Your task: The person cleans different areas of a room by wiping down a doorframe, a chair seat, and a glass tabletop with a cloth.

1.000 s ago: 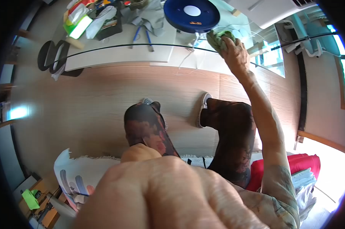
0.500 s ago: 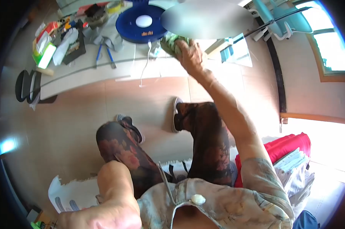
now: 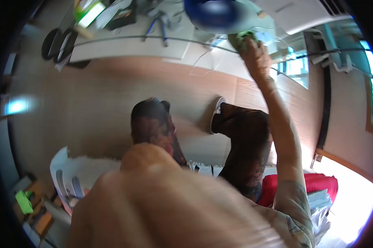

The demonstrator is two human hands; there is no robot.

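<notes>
My right hand (image 3: 256, 58) reaches out to the upper right. Its fingers are closed on a green cloth (image 3: 248, 37), bunched up at the near edge of the white table (image 3: 128, 50). Just left of and behind the cloth is a round, shiny blue base (image 3: 213, 16), blurred and cut off by the top of the view. Close to the camera, my left hand (image 3: 165, 202) fills the lower middle as a large smear. Its fingers cannot be made out, nor whether it holds anything.
Blue-handled pliers (image 3: 155, 27) and a green and white box (image 3: 89, 12) lie on the table's left part. A white cable (image 3: 203, 62) hangs from its edge. A white casing with dark slots (image 3: 306, 12) is at top right. Beside my seat lies a red cloth bundle (image 3: 318, 182).
The view has swung, so the table sits higher and farther right. My left hand has risen toward the camera from the lower left. My right hand still grips the green cloth.
</notes>
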